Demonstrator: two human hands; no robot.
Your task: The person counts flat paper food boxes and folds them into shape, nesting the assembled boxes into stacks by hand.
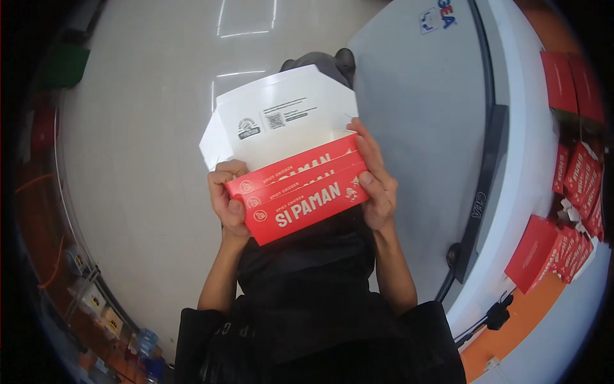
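Note:
Several red "SI PAMAN" cartons (307, 200) are nested one in another, their red fronts facing up toward the camera. Their white lid flap (291, 105), printed with small black text and a code, stands open at the far side. My left hand (229, 200) grips the left end, with the thumb on the front. At the right end, my right hand (377, 176) is wrapped round the cartons, its thumb on the front and fingers along the side. The cartons are held in front of my body, tilted slightly up to the right.
On the right stands a grey-white freezer (416, 109) with a dark edge rail. More red cartons (579, 179) are piled on the far right, beside an orange surface (505, 339). Shelves with goods (96, 294) line the left. A water bottle (147, 339) sits lower left.

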